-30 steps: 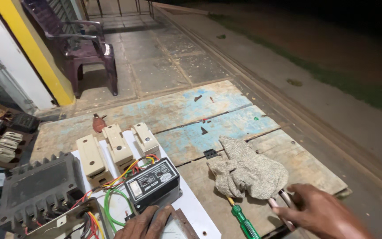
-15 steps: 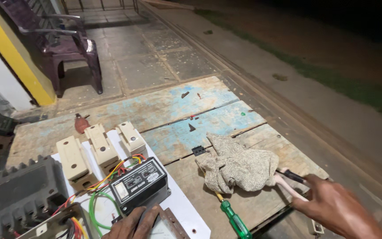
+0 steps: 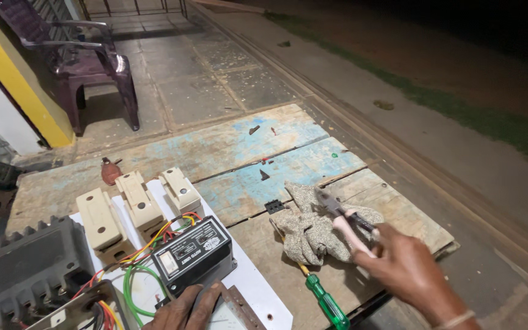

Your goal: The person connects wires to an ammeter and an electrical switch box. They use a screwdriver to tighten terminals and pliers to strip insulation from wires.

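Note:
My right hand grips a pair of pliers with pale pink handles, the jaws pointing up-left over a crumpled grey cloth. A green-handled screwdriver lies on the wooden table just left of that hand. My left hand rests at the bottom edge on a white board, touching the underside of a black rectangular electrical unit with red, yellow and green wires.
Three cream fuse carriers stand on the board behind the black unit. A dark finned metal box sits at the left. A purple plastic chair stands on the paved floor beyond the table. The table's right edge drops to the ground.
My right hand has lifted the pliers from the table's right edge and swung them up-left over the cloth. The left hand has stayed on the board.

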